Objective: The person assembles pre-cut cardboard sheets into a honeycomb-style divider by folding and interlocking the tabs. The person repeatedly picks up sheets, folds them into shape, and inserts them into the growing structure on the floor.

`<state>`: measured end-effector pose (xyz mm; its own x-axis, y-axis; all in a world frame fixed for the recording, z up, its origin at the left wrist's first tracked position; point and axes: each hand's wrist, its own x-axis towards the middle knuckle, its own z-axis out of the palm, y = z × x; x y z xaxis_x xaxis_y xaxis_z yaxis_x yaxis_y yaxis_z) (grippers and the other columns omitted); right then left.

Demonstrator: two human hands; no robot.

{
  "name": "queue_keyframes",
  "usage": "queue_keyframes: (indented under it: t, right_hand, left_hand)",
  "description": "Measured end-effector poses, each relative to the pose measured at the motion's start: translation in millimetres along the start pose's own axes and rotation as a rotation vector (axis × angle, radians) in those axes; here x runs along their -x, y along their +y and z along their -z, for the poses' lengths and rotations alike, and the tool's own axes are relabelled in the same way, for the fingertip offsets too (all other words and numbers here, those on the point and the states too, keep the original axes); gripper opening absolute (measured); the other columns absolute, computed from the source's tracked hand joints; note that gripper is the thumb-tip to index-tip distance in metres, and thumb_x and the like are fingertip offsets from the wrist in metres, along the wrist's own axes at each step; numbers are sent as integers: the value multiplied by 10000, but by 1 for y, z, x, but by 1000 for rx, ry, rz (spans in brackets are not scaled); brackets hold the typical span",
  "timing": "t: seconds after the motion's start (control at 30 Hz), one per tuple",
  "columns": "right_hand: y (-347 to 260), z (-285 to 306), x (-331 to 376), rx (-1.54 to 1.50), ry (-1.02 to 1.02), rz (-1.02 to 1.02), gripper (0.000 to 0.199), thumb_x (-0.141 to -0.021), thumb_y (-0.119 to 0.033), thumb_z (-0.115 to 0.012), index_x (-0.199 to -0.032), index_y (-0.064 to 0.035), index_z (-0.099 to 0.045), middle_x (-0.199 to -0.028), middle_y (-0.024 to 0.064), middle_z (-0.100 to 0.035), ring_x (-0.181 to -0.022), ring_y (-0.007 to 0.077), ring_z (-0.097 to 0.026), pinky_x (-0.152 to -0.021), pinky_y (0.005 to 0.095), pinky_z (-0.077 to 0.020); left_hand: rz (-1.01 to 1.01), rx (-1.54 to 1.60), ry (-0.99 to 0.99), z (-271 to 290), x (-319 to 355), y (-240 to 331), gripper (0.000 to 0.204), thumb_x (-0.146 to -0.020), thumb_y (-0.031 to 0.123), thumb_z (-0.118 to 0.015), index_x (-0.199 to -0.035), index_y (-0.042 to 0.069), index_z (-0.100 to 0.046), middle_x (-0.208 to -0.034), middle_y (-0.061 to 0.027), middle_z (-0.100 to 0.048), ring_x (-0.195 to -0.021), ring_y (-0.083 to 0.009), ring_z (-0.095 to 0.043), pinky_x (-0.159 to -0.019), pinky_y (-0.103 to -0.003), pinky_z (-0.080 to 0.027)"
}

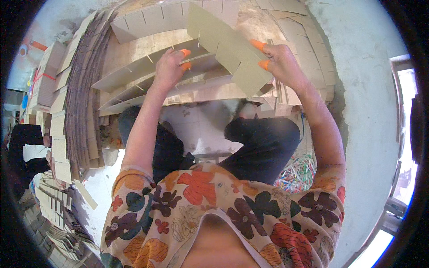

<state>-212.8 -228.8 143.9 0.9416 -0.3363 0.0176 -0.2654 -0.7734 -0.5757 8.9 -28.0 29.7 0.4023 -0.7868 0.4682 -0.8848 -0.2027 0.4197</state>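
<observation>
My right hand [286, 64] grips the edge of a slotted cardboard divider strip [221, 40], which slants across the far middle. My left hand [170, 69] pinches a long upright cardboard strip [129, 71], near where the slanting one crosses it. Orange covers sit on the gripping fingertips of both hands. More long strips [201, 85] stand on edge on the nearer side, roughly side by side. Whether the slots of the crossing strips are fitted together, I cannot tell.
A tall stack of cardboard strips [82, 89] stands at the left. Slotted strips [174, 15] lie at the far side, with more flat cardboard [308, 40] at the right. A tangle of coloured straps [297, 172] is on the floor by my right knee. A pale wall [371, 111] rises at right.
</observation>
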Motion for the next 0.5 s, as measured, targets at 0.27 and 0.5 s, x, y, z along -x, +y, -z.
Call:
queue_keyframes:
  t: [0.27,0.5]
  right_hand:
    - [-7,-5,-14,7,34,191,655,-711,38,-601,-1337,-74,-443,-1177,184,-584,-1067,246,-577,-931,334,-425]
    - [-52,-15,-14,-88,-133,146,768,-720,103,-587,-1410,-106,-321,-1072,164,-626,-908,255,-617,-789,336,-481]
  left_hand:
    - [-17,-18,-345,-16,19,31,416,-749,411,-674,-1002,84,-628,-807,-174,-634,-799,-345,-625,-683,-447,-495]
    - [-14,90,-274,-11,27,35,41,-689,74,-592,-724,61,-574,-628,-164,-579,-667,-375,-599,-560,-479,-434]
